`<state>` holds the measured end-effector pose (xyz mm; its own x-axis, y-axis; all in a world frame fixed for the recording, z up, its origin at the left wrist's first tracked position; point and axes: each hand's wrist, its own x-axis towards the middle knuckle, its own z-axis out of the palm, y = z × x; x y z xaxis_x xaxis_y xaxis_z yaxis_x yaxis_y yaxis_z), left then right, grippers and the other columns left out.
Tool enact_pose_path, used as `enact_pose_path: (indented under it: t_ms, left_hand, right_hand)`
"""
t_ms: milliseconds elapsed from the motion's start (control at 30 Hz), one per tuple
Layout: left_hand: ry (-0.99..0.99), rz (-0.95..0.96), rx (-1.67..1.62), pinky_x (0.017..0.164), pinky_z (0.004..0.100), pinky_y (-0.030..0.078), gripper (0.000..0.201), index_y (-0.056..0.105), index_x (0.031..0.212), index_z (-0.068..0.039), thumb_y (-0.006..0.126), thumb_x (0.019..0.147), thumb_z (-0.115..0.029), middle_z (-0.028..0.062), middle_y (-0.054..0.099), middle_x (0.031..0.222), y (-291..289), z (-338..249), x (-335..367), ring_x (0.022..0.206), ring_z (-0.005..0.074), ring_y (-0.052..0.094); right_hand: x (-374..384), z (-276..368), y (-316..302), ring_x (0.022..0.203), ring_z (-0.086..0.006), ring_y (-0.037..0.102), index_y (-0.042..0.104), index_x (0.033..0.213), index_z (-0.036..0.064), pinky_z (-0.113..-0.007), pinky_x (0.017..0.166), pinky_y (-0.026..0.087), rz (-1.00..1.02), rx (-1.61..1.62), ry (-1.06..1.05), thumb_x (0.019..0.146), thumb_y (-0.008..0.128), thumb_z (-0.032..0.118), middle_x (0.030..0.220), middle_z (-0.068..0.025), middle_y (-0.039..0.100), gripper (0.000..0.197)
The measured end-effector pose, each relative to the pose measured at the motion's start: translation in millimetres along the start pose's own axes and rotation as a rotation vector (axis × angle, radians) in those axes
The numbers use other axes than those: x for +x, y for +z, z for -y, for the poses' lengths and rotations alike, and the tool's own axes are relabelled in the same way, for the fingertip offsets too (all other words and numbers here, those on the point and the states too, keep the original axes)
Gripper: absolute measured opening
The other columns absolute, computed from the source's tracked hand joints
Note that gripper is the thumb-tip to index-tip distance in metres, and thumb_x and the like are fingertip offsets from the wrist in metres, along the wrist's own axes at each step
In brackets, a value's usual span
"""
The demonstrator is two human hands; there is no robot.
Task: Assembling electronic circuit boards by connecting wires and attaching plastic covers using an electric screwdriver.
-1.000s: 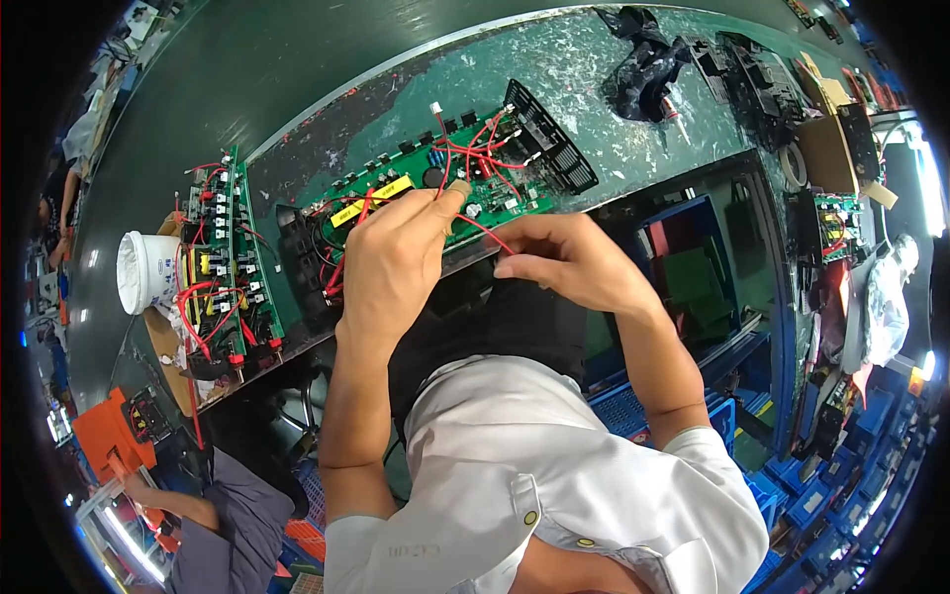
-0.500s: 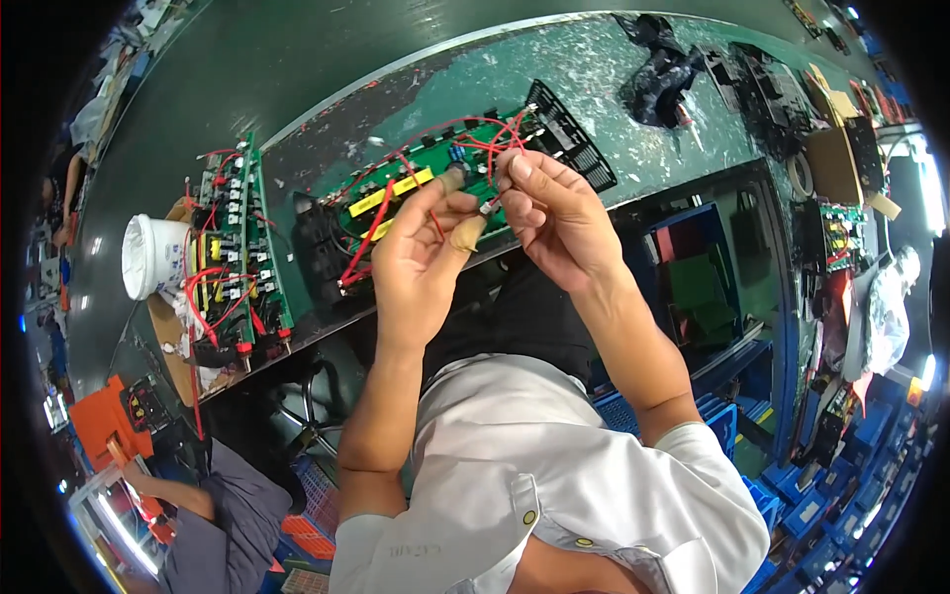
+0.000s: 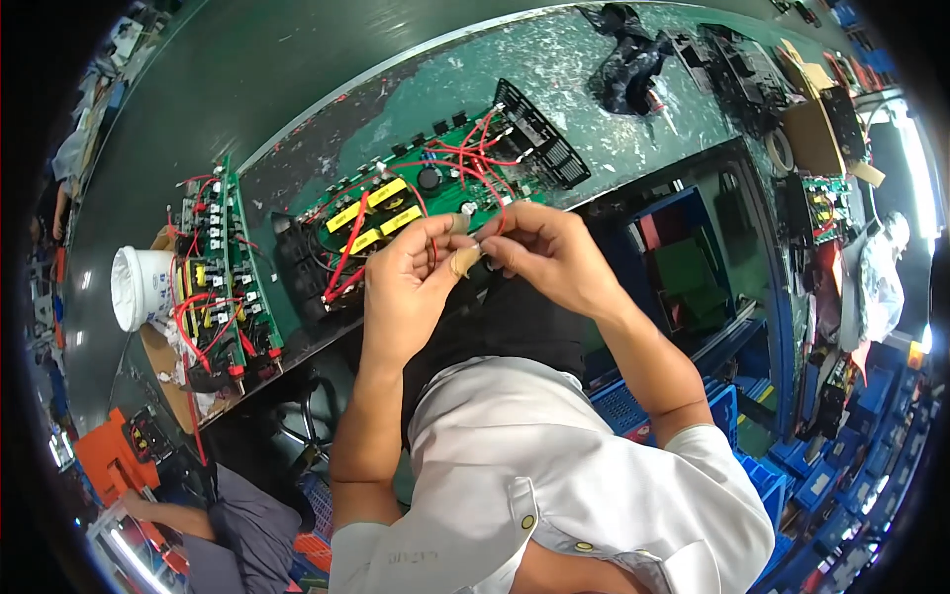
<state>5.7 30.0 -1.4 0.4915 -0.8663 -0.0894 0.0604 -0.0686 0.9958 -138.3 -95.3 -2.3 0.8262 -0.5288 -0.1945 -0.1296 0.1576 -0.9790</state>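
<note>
A green circuit board (image 3: 401, 161) with yellow-wrapped components (image 3: 401, 220) and loose red wires (image 3: 348, 243) lies on the workbench in front of me. Black vented end plate (image 3: 544, 139) stands at its right end. Over the board's near edge, my left hand (image 3: 408, 287) pinches a red wire (image 3: 427, 213), a tan finger cover on its thumb. Touching those fingertips, my right hand (image 3: 554, 259) is closed on another red wire (image 3: 503, 206) that runs up to the board. The wire ends between the fingertips are too small and covered to make out.
On the left stand more boards with red wires (image 3: 226, 267) and a white bucket (image 3: 139, 287). Crumpled black plastic (image 3: 628, 64) lies at the far right, near a tape roll (image 3: 779, 150). A co-worker's arm (image 3: 173, 515) shows at lower left. Blue-framed shelving (image 3: 683, 267) sits below the bench edge.
My right hand has come down and in, so its fingertips now meet those of my left hand. The whole view has shifted slightly, and more of the board shows.
</note>
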Motion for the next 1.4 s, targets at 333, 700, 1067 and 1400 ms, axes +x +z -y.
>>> enact_pose_path:
  t_ms: [333,700,1067,1400]
  left_hand:
    - [-0.043,0.065,-0.067,0.078,0.0242,0.055,0.026,0.061,0.114,0.007,0.068,0.089,0.006,0.0084,0.070,0.097,-1,8,4,0.086,0.0097,0.067]
    - [0.256,-0.023,0.270,0.066,0.0308,0.056,0.029,0.061,0.119,0.004,0.056,0.090,0.008,0.0163,0.070,0.103,-5,17,5,0.073,0.0215,0.068]
    - [0.401,0.003,0.260,0.058,0.0278,0.050,0.027,0.057,0.127,0.002,0.048,0.101,-0.004,0.0141,0.072,0.107,-14,25,4,0.067,0.0167,0.063]
    - [0.419,-0.040,0.438,0.066,0.0408,0.053,0.022,0.058,0.118,0.003,0.053,0.100,-0.008,0.0191,0.072,0.096,-15,2,-2,0.081,0.0359,0.070]
  right_hand:
    - [-8,-5,0,0.076,-0.0047,0.060,0.064,0.100,-0.0017,-0.021,0.068,0.050,-0.010,0.065,0.038,0.097,0.063,0.008,0.085,0.0000,0.065,0.011]
    - [22,-11,-14,0.067,-0.0031,0.054,0.066,0.093,-0.0058,-0.023,0.059,0.045,-0.474,-0.527,-0.001,0.092,0.068,0.012,0.070,-0.0002,0.062,0.018]
    - [32,6,-5,0.069,-0.0304,0.067,0.067,0.090,-0.0037,-0.038,0.065,0.050,-0.393,-0.985,-0.051,0.087,0.067,0.015,0.076,-0.0185,0.067,0.019]
    - [26,19,-5,0.077,-0.0360,0.067,0.066,0.104,-0.0006,-0.043,0.072,0.053,-0.365,-1.122,-0.081,0.086,0.069,0.012,0.080,-0.0194,0.067,0.023]
